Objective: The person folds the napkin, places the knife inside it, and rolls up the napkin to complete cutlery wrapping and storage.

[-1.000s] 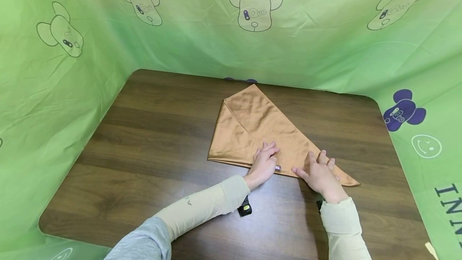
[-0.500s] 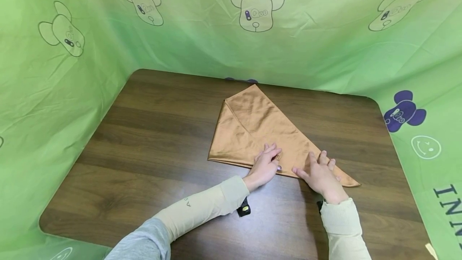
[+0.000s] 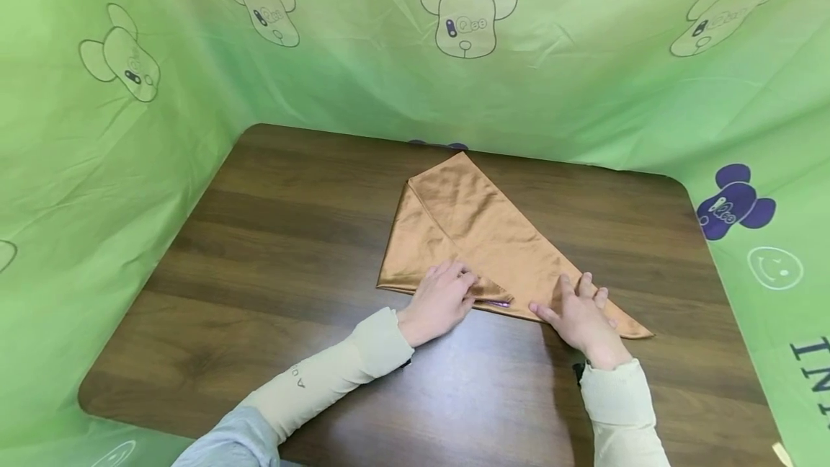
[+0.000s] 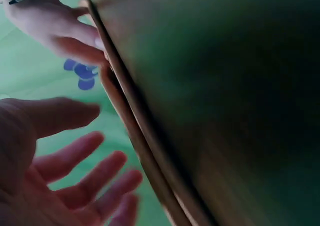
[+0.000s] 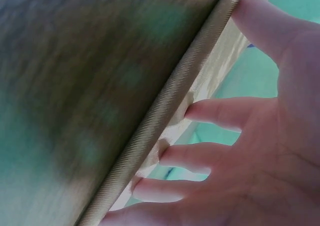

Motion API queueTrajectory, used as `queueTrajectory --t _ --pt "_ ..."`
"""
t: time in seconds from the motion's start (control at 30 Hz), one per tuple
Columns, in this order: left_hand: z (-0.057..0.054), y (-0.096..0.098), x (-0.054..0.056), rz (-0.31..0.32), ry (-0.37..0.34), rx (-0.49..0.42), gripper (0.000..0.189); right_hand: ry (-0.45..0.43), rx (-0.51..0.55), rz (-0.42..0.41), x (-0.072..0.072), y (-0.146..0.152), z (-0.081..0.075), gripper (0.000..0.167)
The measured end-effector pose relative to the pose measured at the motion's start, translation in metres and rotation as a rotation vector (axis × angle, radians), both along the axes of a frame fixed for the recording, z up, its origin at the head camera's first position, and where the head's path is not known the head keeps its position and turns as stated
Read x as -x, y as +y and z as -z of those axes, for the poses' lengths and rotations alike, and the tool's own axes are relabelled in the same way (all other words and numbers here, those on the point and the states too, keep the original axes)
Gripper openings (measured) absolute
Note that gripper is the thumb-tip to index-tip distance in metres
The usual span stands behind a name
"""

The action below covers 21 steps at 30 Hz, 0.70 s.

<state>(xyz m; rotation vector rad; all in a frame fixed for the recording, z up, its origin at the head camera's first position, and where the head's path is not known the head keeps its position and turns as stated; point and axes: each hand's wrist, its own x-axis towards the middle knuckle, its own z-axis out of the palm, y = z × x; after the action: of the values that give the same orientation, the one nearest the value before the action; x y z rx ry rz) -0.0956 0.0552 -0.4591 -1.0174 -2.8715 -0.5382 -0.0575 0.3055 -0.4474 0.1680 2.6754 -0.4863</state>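
A copper-coloured satin cloth lies folded into a pointed shape, its long tip toward the near right. A folded flap ends in a corner by the near edge, where a small purple strip shows. Over the flap is my left hand; in the left wrist view its fingers are loosely bent and spread, apart from the cloth's layered edge. My right hand rests on the narrow right part with fingers spread. In the right wrist view its fingertips touch the cloth's upper side.
The cloth lies on a brown wood-grain table with rounded corners. Green fabric printed with bear heads hangs behind it and along both sides. A pale scrap shows at the lower right corner.
My left hand has slid left along the near edge, away from the right hand, and the flap's corner with the purple strip now shows. The right hand stays in place on the cloth.
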Motion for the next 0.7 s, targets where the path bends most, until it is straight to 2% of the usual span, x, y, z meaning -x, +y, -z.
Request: queueTrajectory --t 0.13,0.27,0.7 --pt "0.001 -0.011 0.003 -0.009 0.023 0.076 0.023 0.005 -0.005 0.000 0.000 0.000 0.000 0.100" --pt "0.001 -0.015 0.005 0.003 0.050 0.112 0.008 0.003 -0.002 0.001 -0.001 0.000 0.001 0.101" --pt "-0.002 -0.014 0.002 0.047 0.071 0.151 0.011 0.007 -0.001 0.011 0.000 0.000 0.002 0.103"
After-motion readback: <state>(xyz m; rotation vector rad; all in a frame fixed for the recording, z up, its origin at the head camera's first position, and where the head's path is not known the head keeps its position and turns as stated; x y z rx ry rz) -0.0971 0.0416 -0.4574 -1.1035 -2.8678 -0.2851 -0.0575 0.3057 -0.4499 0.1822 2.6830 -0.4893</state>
